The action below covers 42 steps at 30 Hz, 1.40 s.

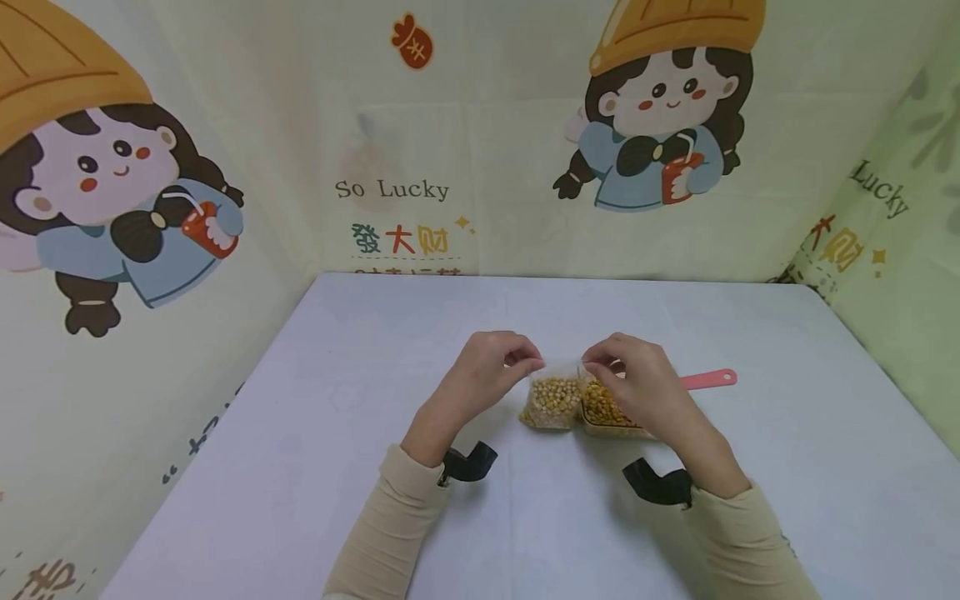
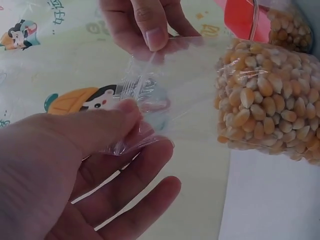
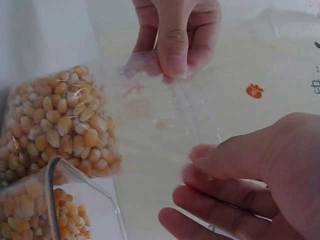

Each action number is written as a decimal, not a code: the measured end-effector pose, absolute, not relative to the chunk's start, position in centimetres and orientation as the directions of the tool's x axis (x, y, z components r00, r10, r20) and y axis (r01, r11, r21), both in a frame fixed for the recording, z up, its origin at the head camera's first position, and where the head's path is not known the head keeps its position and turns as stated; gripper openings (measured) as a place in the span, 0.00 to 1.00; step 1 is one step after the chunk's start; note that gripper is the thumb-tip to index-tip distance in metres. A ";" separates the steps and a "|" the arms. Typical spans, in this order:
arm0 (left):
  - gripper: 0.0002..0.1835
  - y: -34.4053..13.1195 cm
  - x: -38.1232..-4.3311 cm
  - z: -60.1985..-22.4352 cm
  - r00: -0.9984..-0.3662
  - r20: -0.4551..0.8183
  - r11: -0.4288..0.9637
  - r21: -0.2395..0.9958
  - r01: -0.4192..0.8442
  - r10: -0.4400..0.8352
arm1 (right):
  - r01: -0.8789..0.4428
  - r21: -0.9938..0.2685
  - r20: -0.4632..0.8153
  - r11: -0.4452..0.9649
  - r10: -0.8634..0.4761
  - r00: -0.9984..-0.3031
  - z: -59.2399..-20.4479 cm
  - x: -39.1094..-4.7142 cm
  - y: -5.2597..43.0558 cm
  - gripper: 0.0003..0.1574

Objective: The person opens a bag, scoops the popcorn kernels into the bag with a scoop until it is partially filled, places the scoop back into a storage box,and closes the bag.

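Observation:
A clear zip bag (image 1: 555,402) of corn kernels stands on the table, its lower part full and its top flat and see-through. My left hand (image 1: 495,367) pinches one top corner of the bag between thumb and forefinger. The opposite top corner is pinched by my right hand (image 1: 633,375). In the left wrist view the zip strip (image 2: 135,90) runs between the two hands, and kernels (image 2: 272,97) fill the bag's far end. Right beside the bag is a clear box (image 3: 52,192) of corn kernels, partly hidden behind my right hand in the head view.
A pink handle (image 1: 708,379) sticks out to the right from the box, past my right hand. The white table (image 1: 360,400) reaches back to a printed cloth (image 1: 510,167) with cartoon figures. A black wrist mount (image 1: 660,482) juts inward from my right wrist.

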<state>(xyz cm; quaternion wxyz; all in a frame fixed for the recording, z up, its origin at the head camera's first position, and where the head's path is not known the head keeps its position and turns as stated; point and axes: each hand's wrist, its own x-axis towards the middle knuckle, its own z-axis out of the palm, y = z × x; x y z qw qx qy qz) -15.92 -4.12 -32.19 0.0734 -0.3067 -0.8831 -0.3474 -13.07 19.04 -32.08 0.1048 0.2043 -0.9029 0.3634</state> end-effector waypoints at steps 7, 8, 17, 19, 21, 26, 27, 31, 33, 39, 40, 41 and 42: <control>0.04 -3.9 -15.7 -32.2 -0.780 0.343 0.538 0.577 0.614 0.523 | -0.484 -0.619 0.364 0.618 -0.320 -0.875 -32.5 -13.2 18.1 0.10; 0.04 -3.8 -15.6 -32.3 -0.776 0.350 0.538 0.570 0.621 0.525 | -0.487 -0.621 0.367 0.614 -0.322 -0.873 -32.5 -13.1 18.0 0.09; 0.07 -2.7 -15.2 -32.5 -0.757 0.373 0.552 0.524 0.649 0.536 | -0.524 -0.606 0.398 0.598 -0.342 -0.851 -32.7 -12.9 17.4 0.04; 0.07 -2.7 -15.2 -32.5 -0.759 0.380 0.568 0.507 0.649 0.528 | -0.521 -0.602 0.391 0.605 -0.346 -0.853 -32.7 -12.9 17.3 0.04; 0.08 -2.8 -15.1 -32.5 -0.759 0.388 0.581 0.490 0.650 0.523 | -0.523 -0.593 0.388 0.612 -0.352 -0.852 -32.6 -12.9 17.2 0.04; 0.08 -3.2 -15.1 -32.3 -0.735 0.427 0.595 0.432 0.678 0.527 | -0.536 -0.556 0.399 0.635 -0.362 -0.842 -32.3 -12.9 17.3 0.04; 0.07 -3.3 -15.2 -32.2 -0.726 0.438 0.594 0.419 0.687 0.530 | -0.535 -0.551 0.399 0.641 -0.361 -0.843 -32.3 -12.9 17.4 0.04; 0.06 -3.7 -15.3 -32.2 -0.698 0.476 0.595 0.374 0.711 0.534 | -0.528 -0.543 0.386 0.653 -0.364 -0.848 -32.2 -12.9 17.8 0.03; 0.06 -3.9 -15.3 -32.2 -0.695 0.486 0.603 0.360 0.711 0.529 | -0.525 -0.538 0.380 0.659 -0.367 -0.849 -32.1 -12.9 18.0 0.03; 0.06 -4.1 -15.4 -32.3 -0.711 0.496 0.631 0.355 0.690 0.499 | -0.566 -0.522 0.438 0.638 -0.369 -0.820 -32.1 -13.1 18.4 0.04; 0.06 -4.1 -15.4 -32.3 -0.713 0.498 0.631 0.359 0.688 0.494 | -0.577 -0.520 0.457 0.630 -0.365 -0.811 -32.1 -13.1 18.5 0.05; 0.05 -4.1 -15.4 -32.3 -0.713 0.503 0.630 0.363 0.687 0.488 | -0.590 -0.518 0.477 0.620 -0.363 -0.800 -32.1 -13.1 18.6 0.06; 0.05 -4.0 -15.4 -32.3 -0.714 0.506 0.628 0.368 0.686 0.483 | -0.600 -0.515 0.497 0.613 -0.357 -0.791 -32.1 -13.1 18.7 0.07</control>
